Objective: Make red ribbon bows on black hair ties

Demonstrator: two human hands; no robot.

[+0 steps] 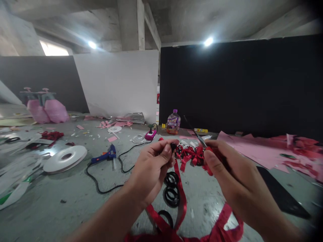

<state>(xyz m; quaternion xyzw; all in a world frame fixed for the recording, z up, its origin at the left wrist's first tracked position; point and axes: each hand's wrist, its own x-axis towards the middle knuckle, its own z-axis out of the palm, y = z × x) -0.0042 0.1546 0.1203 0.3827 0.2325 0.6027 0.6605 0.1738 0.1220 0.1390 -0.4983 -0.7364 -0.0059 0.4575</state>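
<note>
My left hand (157, 161) is closed in a pinch, thumb against forefinger, on a small black piece (173, 146) whose kind I cannot make out. A red ribbon (182, 191) runs down the table just below those fingers. Scissors (202, 141), with a slim metal blade pointing up and left, are gripped in my right hand (230, 168); the fingers cover most of the handle. Between and behind the hands lies a pile of red ribbon bows (193, 154). Black rings (171, 195) lie on the table below my left hand.
A blue glue gun (104, 156) with a black cord and a white ribbon roll (66, 159) lie at left. Further back are a pink power strip (150, 134) and a purple-capped bottle (174, 122). Pink sheets (248, 149) and a black flat piece (281, 193) lie at right.
</note>
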